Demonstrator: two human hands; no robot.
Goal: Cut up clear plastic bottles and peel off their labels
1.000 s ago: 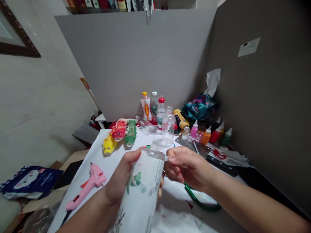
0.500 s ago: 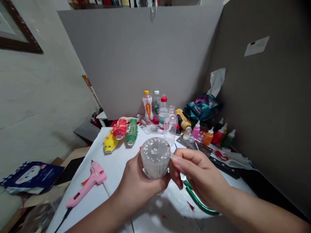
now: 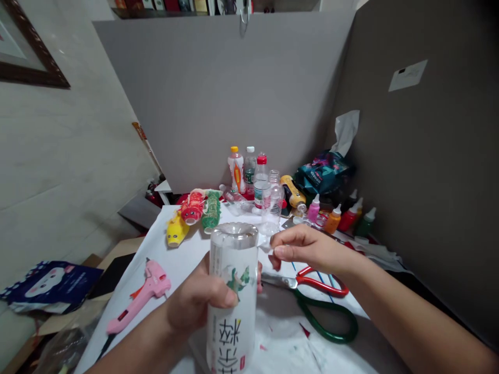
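My left hand [image 3: 202, 293] is wrapped round a clear plastic bottle [image 3: 235, 236], held upside down with its base up. A white label [image 3: 234, 306] with a green picture and black characters covers its side. Just right of the bottle, my right hand [image 3: 300, 246] has thumb and index finger pinched on a pale loose edge of the label [image 3: 265, 244]. Under the hands lie scissors [image 3: 286, 281] with one red and one green handle, blades partly hidden behind the bottle.
A pink glue gun [image 3: 144, 296] lies left on the white table. Three fish-like figures, yellow [image 3: 177, 232], red [image 3: 192, 206] and green [image 3: 211, 210], rest farther back. Several bottles [image 3: 261, 179] stand behind. Paint bottles [image 3: 332, 220] and a tissue pack [image 3: 323, 171] are at right.
The bottle has tipped from its base facing me to standing base-up, showing its label. My left hand has shifted left. My right hand has moved slightly up, and the scissors are more exposed.
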